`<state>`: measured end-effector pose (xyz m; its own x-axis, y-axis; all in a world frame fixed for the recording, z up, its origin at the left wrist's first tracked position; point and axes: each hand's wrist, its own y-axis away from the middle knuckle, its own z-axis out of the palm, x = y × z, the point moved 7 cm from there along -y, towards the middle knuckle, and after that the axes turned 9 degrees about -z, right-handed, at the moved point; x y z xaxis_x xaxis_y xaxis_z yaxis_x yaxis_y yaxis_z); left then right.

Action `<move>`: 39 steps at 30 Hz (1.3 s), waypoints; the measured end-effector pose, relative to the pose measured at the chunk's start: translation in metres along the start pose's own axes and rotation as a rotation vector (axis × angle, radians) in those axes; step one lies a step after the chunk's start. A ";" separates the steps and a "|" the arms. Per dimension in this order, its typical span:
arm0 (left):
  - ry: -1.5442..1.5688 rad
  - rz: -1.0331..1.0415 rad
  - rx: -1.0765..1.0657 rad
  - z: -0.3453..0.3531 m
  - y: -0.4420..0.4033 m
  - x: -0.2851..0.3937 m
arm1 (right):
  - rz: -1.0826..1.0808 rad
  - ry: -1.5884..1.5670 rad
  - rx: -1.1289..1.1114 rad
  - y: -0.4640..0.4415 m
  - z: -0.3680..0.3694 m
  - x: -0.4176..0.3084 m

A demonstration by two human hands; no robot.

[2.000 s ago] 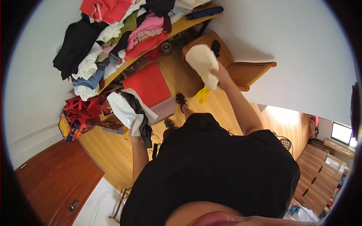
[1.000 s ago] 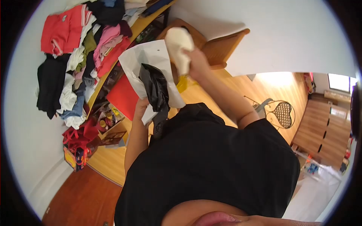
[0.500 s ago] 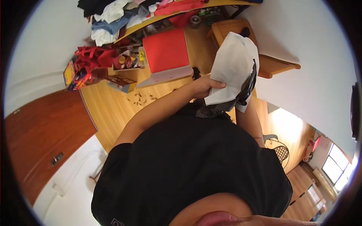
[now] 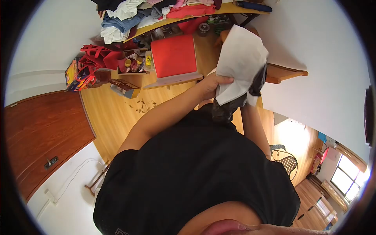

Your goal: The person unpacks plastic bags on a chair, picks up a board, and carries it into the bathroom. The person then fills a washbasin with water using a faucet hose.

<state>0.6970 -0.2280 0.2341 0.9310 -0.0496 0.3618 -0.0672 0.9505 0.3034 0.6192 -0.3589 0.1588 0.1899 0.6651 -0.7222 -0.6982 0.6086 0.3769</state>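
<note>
My left hand (image 4: 215, 84) is closed on a creased white sheet (image 4: 243, 51), its thumb lying on top near the lower left edge. The sheet could be paper or thin cloth; I cannot tell which. Crumpled black plastic (image 4: 225, 109), like a thin bag, hangs below the sheet, and more of it shows along the right edge. The right forearm (image 4: 253, 127) reaches up behind this bundle. My right hand and its fingers are hidden by the sheet and the plastic.
Ahead is a red-topped seat (image 4: 174, 56). A wooden shelf (image 4: 156, 24) piled with clothes stands behind it. To its left are a box of jars (image 4: 133, 64) and red bags (image 4: 102, 56). A wooden chair (image 4: 288, 72) stands by the right wall; dry leaves (image 4: 143, 105) lie on the floor.
The white sheet has tilted and shifted slightly left, with its lower edge folded differently. The black plastic hangs in a narrower bunch. My left hand has moved slightly up with the sheet.
</note>
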 end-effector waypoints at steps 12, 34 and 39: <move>0.198 -0.242 -0.108 0.026 -0.006 -0.023 | 0.274 0.057 0.114 0.037 -0.066 0.079; -0.331 -0.362 0.093 -0.013 -0.036 -0.078 | 0.277 0.168 0.231 0.028 -0.142 0.002; -0.092 -0.157 0.205 -0.080 -0.002 -0.038 | 0.334 0.239 0.142 0.051 -0.121 -0.015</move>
<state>0.6900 -0.2032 0.1492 0.9000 -0.2280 0.3716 -0.0045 0.8474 0.5309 0.4975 -0.3900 0.1183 -0.2076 0.7267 -0.6549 -0.5892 0.4415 0.6767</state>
